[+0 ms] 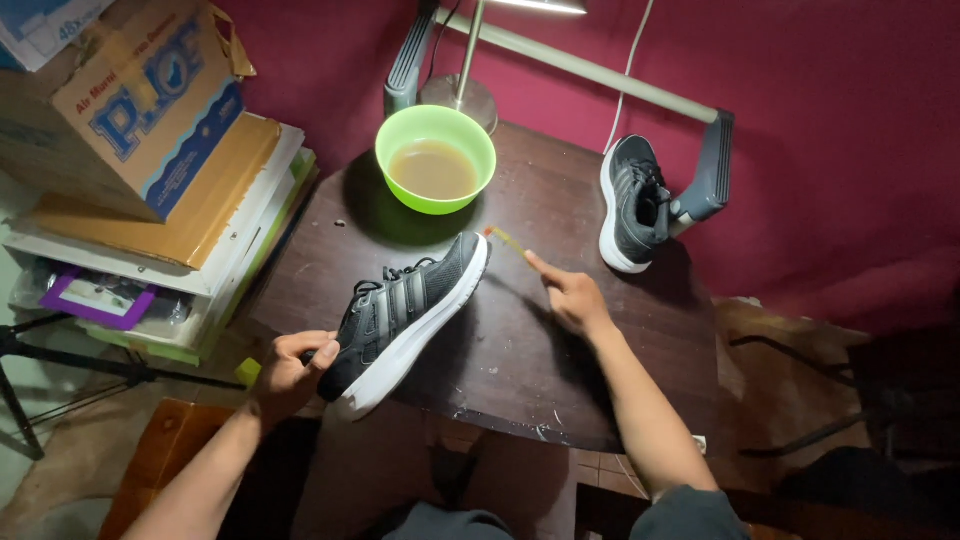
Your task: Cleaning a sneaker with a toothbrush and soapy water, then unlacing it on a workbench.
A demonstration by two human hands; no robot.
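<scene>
Dark table (560, 390): two sneakers (405, 320), one bowl (436, 158).

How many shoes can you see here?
2. One black shoe is held at its heel by the left hand over the table's front edge; the other shoe leans at the table's back right, beside the lamp arm.

Lamp (470, 60) head cut off above
</scene>
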